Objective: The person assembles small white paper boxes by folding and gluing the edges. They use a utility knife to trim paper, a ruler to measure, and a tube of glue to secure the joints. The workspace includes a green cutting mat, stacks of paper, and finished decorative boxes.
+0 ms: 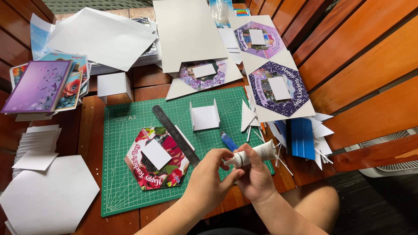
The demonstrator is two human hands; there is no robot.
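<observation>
**Both hands on a white roll**

The right hand [257, 176] grips a white roll [257, 154] above the table's [87, 126] near edge; the left hand [210, 176] pinches its end. Beyond lie a floral hexagon card [156, 159], steel ruler [175, 135] and folded white piece [204, 116] on the green cutting mat [126, 191].

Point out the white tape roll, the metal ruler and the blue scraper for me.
white tape roll [261, 152], head view: on its wound side, right of the fingers.
metal ruler [174, 132], head view: mid-length of the dark blade.
blue scraper [301, 138], head view: centre of the flat blue face.
</observation>
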